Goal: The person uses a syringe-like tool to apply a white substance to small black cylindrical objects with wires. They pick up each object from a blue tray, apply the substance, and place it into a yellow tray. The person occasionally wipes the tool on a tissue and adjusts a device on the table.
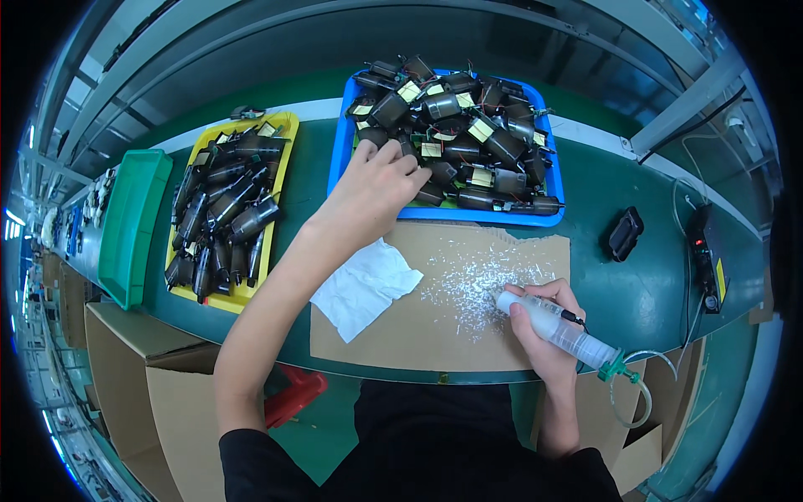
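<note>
While my right hand, lower right, wraps a probably light, stiff syringe, best held mid-barrel, my left hand half-curls over upper-centre cylinders, hold unclear.

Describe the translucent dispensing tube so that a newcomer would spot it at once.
On the green table, find the brown cardboard sheet. Toward its right side, the person's right hand grips a thick translucent tube. Unlike the dark cylinders in the blue tray, it is pale, with a green cap at one end.
</note>
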Available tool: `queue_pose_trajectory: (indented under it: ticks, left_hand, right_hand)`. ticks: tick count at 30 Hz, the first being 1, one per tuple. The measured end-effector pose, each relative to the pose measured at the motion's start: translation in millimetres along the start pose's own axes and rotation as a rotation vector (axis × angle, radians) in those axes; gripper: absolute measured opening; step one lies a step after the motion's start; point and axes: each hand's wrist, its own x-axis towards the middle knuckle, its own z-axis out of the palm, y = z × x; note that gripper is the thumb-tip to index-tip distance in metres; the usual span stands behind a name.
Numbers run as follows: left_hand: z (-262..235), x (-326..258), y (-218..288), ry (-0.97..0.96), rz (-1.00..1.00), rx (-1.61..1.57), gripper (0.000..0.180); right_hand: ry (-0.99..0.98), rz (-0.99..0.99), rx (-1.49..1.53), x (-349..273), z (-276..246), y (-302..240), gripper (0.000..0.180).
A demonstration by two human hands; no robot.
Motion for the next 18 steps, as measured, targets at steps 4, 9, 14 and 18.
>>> queue_pose_trajectory:
  ticks: [4, 9, 14, 18]
  left_hand:
    - [-27.4, -8.1, -6.1, 0.189, -0.109, -0.206, 0.042]
    - [-35.3, -26.2, -28.5, 0.577, -0.364, -0.659, 0.042]
    - [-26.7, -29.2, -19.7, 0.804, -0.645, -1.909, 0.034]
    - [0.4, -19.3, -12.1, 0.740, -0.564, -2.087, 0.034]
  right_hand:
    - [0.010, 0.012, 0.004, -0.9, -0.3, -1.2, 0.021]
    - [0.007, 0.043, 0.067, -0.9, 0.9, -1.2, 0.020]
    - [0.006, 0.031, 0.048, -0.4, 0.6, 2.1, 0.021]
    - [0.008, 0.044, 0.066, -0.6, 2.4, -1.2, 0.021]
